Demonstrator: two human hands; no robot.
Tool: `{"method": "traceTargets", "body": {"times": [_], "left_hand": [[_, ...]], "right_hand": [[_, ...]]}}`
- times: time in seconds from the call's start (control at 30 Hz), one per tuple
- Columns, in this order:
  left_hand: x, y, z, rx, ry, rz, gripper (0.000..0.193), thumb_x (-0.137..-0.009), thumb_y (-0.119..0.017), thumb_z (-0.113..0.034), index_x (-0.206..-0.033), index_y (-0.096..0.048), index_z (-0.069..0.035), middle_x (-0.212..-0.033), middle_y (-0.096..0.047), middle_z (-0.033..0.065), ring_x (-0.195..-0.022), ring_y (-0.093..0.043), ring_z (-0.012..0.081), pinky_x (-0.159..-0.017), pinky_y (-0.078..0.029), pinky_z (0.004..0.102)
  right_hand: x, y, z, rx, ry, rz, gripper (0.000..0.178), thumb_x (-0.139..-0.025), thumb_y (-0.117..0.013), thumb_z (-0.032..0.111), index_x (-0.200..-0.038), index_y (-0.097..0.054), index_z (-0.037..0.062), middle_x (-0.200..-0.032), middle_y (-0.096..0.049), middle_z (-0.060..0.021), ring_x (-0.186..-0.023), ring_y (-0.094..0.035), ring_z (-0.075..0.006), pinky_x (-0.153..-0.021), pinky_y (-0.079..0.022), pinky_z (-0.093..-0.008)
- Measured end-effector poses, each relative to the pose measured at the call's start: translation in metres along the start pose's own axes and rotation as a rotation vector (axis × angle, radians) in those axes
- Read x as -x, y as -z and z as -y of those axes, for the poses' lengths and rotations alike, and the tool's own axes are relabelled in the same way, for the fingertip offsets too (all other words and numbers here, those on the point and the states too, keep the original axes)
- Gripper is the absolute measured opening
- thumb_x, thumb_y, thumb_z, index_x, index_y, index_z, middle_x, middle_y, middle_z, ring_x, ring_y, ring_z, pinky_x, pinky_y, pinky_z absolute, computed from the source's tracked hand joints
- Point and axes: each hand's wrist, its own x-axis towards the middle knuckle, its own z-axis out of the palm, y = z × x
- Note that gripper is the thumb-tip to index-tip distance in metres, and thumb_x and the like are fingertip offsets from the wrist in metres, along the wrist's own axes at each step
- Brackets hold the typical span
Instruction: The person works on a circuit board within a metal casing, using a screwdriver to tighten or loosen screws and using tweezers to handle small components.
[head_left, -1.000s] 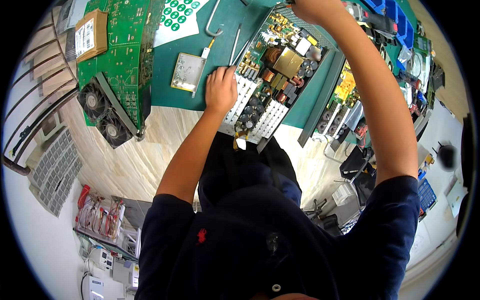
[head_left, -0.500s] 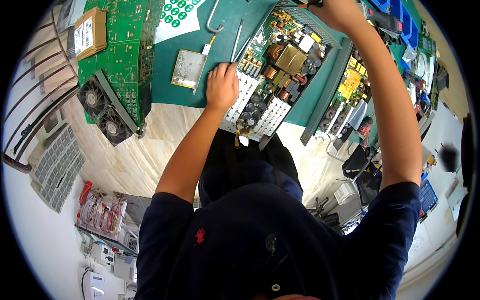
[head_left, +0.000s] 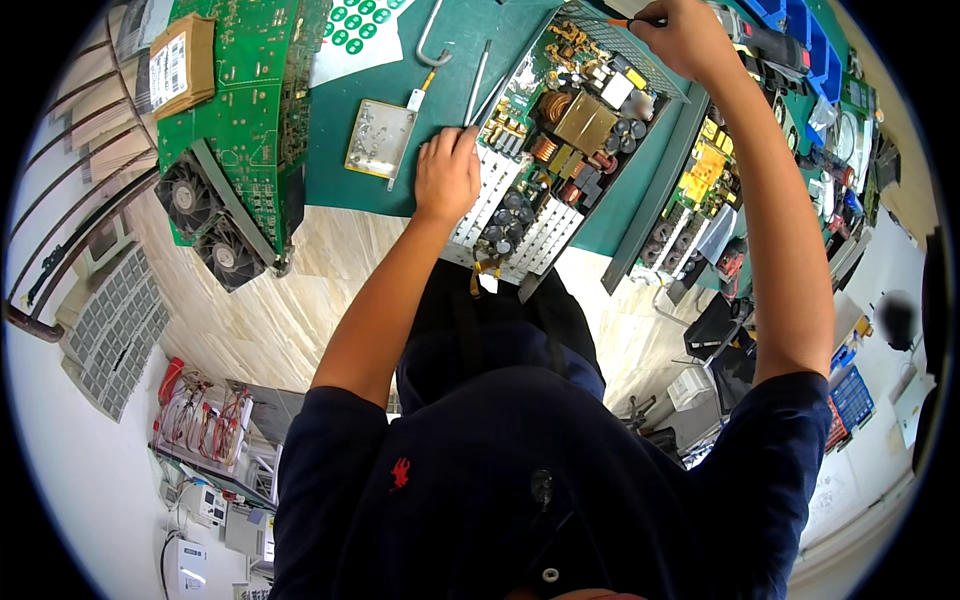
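An open power supply unit (head_left: 583,122) lies tilted across the bench, its metal case packed with coils, capacitors, gold-coloured blocks and white slotted heat sinks. My left hand (head_left: 447,178) is closed over the left edge of that case, beside the near-left heat sink. Above its far end, near the perforated end wall, my right hand (head_left: 682,42) is closed round a slim pen-like tool (head_left: 620,22) with an orange part pointing left; its exact kind does not show. Left of the unit lies a small metal plate (head_left: 380,138) with a yellow edge.
On the green bench mat (head_left: 335,180) lie a bent metal tube (head_left: 424,45) and a sheet of green stickers (head_left: 355,30). A large circuit board (head_left: 235,110) with fans stands left. Another opened unit (head_left: 705,170), a power drill (head_left: 770,42) and blue bins (head_left: 818,55) are right.
My right hand has shifted slightly right and toward me with the pen-like tool, showing more of the fingers. My left hand stays on the case edge.
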Motion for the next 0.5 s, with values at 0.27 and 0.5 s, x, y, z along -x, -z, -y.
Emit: {"method": "traceTargets", "body": {"times": [0.27, 0.5], "left_hand": [[0.0, -0.002, 0.001, 0.0, -0.008, -0.005, 0.026, -0.091, -0.055, -0.011, -0.115, -0.063, -0.005, -0.104, -0.059, 0.0125, -0.096, -0.058, 0.0337, -0.086, -0.045, 0.0446], [0.0, -0.005, 0.002, 0.0, -0.018, -0.012, 0.028, -0.089, -0.057, -0.01, -0.116, -0.062, -0.006, -0.103, -0.058, 0.0118, -0.094, -0.057, 0.0327, -0.085, -0.044, 0.0448]], "right_hand": [[0.012, 0.001, -0.006, -0.075, 0.027, -0.036, 0.028, -0.077, -0.073, 0.025, -0.087, -0.075, -0.0015, -0.078, -0.07, -0.0233, -0.071, -0.069, -0.0358, -0.068, -0.054, -0.0416], [0.013, -0.003, -0.02, -0.161, 0.03, -0.018, 0.028, -0.079, -0.073, 0.025, -0.089, -0.075, -0.0016, -0.081, -0.071, -0.0227, -0.072, -0.069, -0.0357, -0.069, -0.054, -0.0415]]}}
